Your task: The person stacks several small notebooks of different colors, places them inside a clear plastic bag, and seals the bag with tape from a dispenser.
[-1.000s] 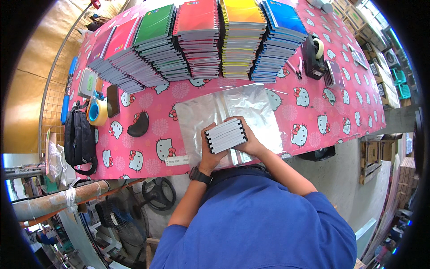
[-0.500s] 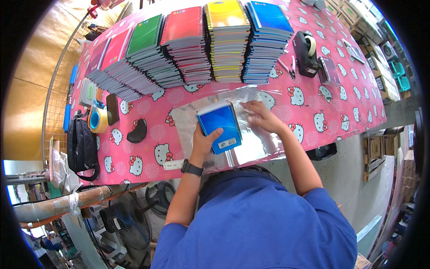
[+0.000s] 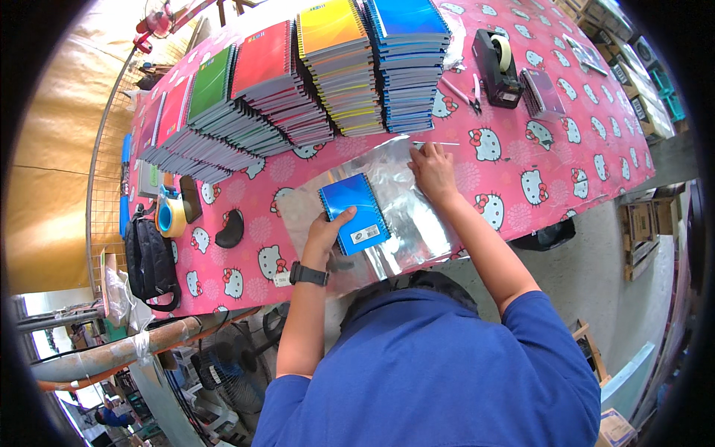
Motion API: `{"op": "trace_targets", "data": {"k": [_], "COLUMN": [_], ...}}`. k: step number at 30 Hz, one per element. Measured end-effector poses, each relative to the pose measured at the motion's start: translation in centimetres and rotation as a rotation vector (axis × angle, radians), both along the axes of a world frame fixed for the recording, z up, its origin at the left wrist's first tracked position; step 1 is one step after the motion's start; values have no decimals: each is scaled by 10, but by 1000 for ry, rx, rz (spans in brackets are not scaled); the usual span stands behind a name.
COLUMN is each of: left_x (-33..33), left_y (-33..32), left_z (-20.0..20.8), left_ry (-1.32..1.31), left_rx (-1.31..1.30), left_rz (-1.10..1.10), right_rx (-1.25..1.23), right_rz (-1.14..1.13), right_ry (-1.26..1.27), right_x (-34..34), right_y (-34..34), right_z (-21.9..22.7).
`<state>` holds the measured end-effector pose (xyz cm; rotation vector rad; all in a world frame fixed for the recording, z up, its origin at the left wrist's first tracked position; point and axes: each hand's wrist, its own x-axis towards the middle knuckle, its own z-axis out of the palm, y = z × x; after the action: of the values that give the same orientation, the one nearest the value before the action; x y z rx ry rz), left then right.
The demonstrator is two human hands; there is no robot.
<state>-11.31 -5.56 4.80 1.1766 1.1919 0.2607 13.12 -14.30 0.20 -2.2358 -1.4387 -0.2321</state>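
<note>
My left hand (image 3: 323,237) grips a small blue spiral notebook (image 3: 350,203) by its lower left side, thumb on top of the cover. The notebook's wire binding runs down its right side, and a white label sits near its lower edge. Beneath it a clear, shiny plastic sheet (image 3: 417,235) is spread on the table. At the sheet's far right corner, my right hand (image 3: 434,175) has its fingers bent and closed on the plastic edge; the fingertips are partly hidden.
Tall notebook stacks, blue (image 3: 410,82), yellow (image 3: 342,82), red (image 3: 272,67) and green (image 3: 212,89) among them, line the far side of the pink table (image 3: 514,216). A tape dispenser (image 3: 497,71), pliers (image 3: 474,95), a purple notebook (image 3: 544,93) and a black bag (image 3: 149,257) lie around.
My right hand has moved farther away to the sheet's far right corner. The notebook has shifted slightly left and lies flatter over the plastic, with my left hand still on it. The view has shifted.
</note>
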Motion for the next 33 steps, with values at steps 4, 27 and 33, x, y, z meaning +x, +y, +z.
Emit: {"op": "trace_targets", "data": {"k": [4,27,33], "left_x": [-4,-3,-12], "left_y": [-14,-20,-19], "left_z": [2,-2,-18], "left_ry": [-97,160,125], "left_rx": [-56,325,328], "left_rz": [88,74,148], "right_rx": [16,18,-22], "right_rz": [23,112,119], "right_ry": [-26,56,37], "right_x": [0,8,8], "right_y": [4,25,32], "right_z": [-3,-1,2]}}
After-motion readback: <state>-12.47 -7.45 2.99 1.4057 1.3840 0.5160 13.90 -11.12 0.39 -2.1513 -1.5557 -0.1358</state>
